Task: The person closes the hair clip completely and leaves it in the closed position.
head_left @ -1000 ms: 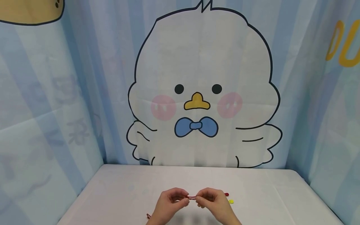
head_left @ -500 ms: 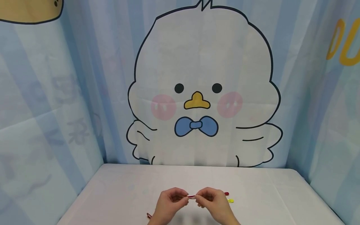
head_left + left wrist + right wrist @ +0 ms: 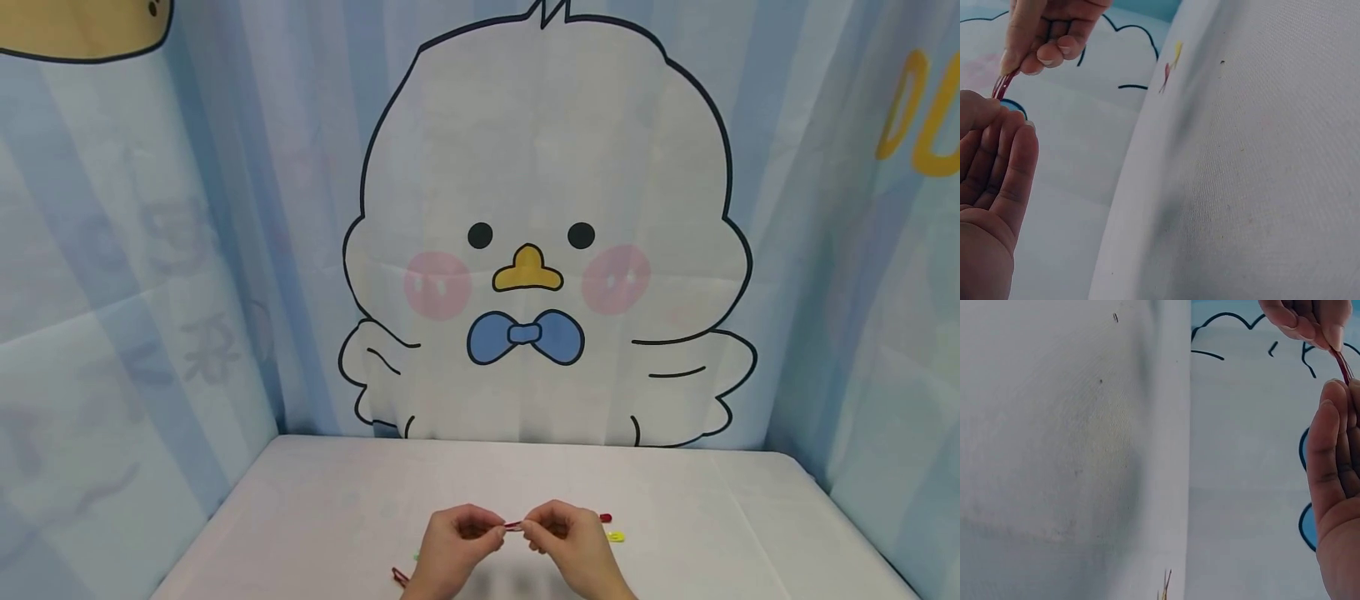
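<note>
I see left hand (image 3: 457,546) at left end of clip (image 3: 513,527), right hand (image 3: 570,543) at right end; each pinching with thumb and fingers, both slanting inward.

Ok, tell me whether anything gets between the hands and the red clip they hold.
Nothing visible does: the left hand and the right hand each pinch the red clip directly, at opposite ends. The yellow clip lies apart, past the right hand.

Red clip (image 3: 513,527), yellow clip (image 3: 616,537), white tabletop (image 3: 337,492), striped backdrop (image 3: 315,167) (pale blue)
</note>
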`<state>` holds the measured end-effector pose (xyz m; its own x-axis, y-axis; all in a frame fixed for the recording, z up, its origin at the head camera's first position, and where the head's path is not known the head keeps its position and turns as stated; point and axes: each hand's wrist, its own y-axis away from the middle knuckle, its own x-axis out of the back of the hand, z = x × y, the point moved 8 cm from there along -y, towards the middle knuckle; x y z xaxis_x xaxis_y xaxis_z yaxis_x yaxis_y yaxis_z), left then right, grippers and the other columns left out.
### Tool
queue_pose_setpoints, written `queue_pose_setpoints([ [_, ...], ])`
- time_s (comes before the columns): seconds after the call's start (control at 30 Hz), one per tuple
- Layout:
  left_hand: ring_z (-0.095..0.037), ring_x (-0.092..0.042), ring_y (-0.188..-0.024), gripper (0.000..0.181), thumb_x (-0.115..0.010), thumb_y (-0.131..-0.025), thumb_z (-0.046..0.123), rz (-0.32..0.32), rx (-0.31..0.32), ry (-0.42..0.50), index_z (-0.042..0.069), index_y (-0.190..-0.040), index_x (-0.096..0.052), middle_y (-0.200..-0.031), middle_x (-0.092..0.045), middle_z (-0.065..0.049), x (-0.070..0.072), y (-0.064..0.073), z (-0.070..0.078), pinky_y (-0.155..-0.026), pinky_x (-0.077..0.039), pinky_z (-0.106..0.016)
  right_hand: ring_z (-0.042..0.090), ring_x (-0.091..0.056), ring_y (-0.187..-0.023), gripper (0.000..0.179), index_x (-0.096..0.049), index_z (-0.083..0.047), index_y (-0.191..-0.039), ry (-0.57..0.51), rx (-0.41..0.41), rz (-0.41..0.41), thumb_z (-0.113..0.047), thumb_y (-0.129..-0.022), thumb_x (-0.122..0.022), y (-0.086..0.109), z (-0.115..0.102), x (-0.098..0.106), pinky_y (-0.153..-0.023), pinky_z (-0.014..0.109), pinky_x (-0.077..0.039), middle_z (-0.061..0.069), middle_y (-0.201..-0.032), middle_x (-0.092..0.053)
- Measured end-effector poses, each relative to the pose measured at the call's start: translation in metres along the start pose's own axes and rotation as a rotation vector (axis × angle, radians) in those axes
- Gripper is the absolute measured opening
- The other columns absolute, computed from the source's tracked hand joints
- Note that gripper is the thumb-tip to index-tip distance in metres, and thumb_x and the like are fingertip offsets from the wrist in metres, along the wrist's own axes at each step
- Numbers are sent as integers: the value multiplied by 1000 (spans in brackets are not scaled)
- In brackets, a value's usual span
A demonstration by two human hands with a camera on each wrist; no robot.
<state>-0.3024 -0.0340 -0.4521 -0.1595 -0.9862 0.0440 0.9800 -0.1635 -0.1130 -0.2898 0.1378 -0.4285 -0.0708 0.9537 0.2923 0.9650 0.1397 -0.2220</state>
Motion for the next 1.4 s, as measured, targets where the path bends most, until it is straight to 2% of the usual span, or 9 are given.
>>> queue_pose_setpoints([
  [0.43,-17,-67,-71,7,-78,-85,4,-41,-30,-70,0,-90,-76,-80,-72,-6,0,-1,2,-64,-55,-27,13,-62,-65,11,-72,-2,-90,35,0,-2,-12,-91,-75,0,2,-1,-60,25,-51,2,-76,-68],
  [0.8,-17,-65,-69,6,-79,-84,3,-1,-72,-121,1,-89,-76,-78,-71,-3,0,-1,4,-61,-53,-26,12,-61,-64,12,-72,-2,-90,57,16,42,-13,-91,-76,1,2,0,-59,25,-52,1,-76,-69],
  [1.0,-16,-64,-69,7,-79,-83,4,34,-75,-114,1,-89,-76,-77,-70,-2,0,-2,5,-62,-53,-26,11,-63,-63,10,-72,-1,-89,60,32,80,-11,-90,-76,1,0,0,-59,25,-53,1,-75,-69],
  [1.2,-17,-67,-70,8,-79,-84,4,25,-57,-68,1,-90,-75,-79,-71,-4,1,-3,4,-63,-54,-24,12,-64,-65,10,-73,-1,-90,43,34,98,-10,-90,-77,1,-1,1,-61,24,-54,2,-76,-70],
  [1.4,-18,-68,-72,9,-78,-86,5,13,-62,-18,-1,-92,-74,-81,-71,-6,2,-4,7,-65,-55,-24,10,-67,-72,9,-74,-4,-94,82,137,133,-8,-87,-79,2,-8,4,-68,26,-56,-1,-85,-73],
])
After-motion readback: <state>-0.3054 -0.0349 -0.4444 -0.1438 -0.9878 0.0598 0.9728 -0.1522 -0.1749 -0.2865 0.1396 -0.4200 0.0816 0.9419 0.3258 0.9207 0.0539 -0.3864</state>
